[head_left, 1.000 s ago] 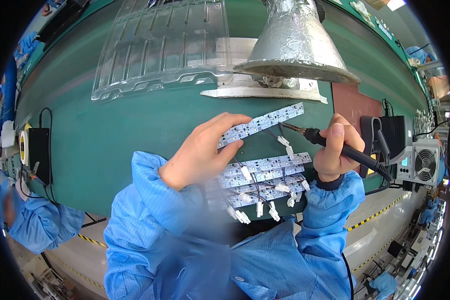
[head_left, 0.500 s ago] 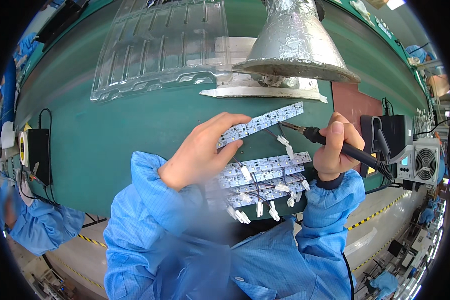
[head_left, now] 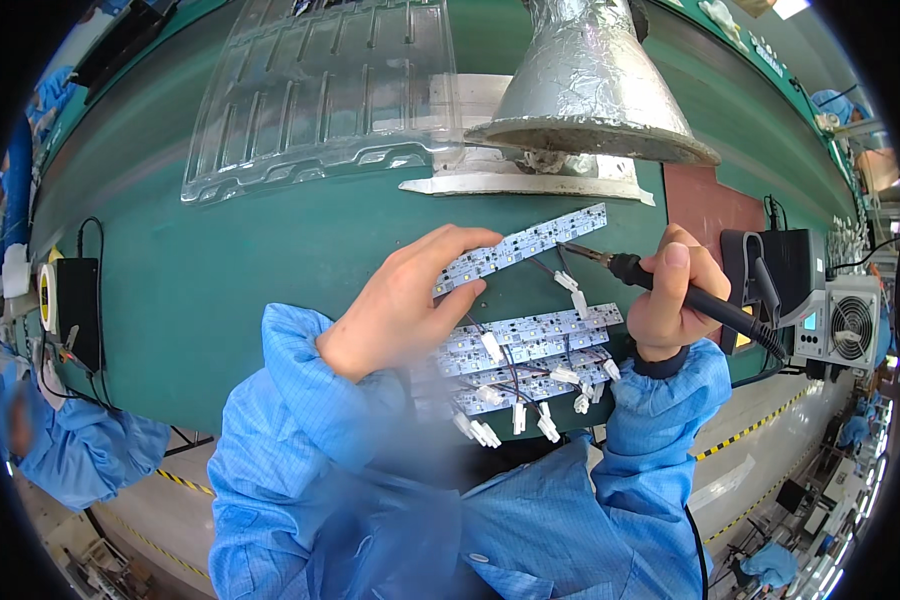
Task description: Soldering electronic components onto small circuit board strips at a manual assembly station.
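Currently, the LED strip [head_left: 545,237] lies between left hand [head_left: 402,295] and right hand [head_left: 676,295], beyond stacked boards [head_left: 532,348] at the near edge of the workbench [head_left: 210,290]. Left pinches its left end; right grips a soldering iron [head_left: 626,271], tip at the strip's near edge.

Crinkled, shiny metal-foil wrap on hood [head_left: 590,80]; clear, glossy plastic tray [head_left: 300,110]; smooth, matt tabletop [head_left: 210,260]; creased, matt cloth sleeves [head_left: 290,390]; dull, plastic-looking soldering iron handle [head_left: 628,271]; smooth plastic connectors [head_left: 492,347]
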A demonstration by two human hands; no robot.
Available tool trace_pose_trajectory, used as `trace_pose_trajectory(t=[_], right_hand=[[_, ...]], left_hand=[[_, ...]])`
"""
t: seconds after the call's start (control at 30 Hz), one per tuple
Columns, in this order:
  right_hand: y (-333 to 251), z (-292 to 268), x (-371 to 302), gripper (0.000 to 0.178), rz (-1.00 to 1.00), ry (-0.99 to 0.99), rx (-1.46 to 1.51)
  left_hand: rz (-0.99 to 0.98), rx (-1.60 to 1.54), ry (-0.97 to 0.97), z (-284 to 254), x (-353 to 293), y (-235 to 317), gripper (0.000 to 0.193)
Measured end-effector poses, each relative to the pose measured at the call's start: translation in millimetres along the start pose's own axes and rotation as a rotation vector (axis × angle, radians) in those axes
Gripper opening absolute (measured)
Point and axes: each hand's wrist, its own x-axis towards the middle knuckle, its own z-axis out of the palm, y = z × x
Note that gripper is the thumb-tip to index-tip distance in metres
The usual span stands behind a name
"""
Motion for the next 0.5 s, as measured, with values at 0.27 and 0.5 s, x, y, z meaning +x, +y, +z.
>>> trace_pose_trajectory(t=[0.27, 0.5], right_hand=[[38.4, -21.7, -10.2, 0.023, 0.138, 0.433, -0.069], [77.6, -94.3, -21.2, 0.043, -0.257, 0.137, -1.009]], left_hand=[[-0.009, -0.056, 0.018, -1.3, -4.4, -14.7, 0.039], [0.080, -0.112, 0.002, 0.7, -7.4, -4.3, 0.044]])
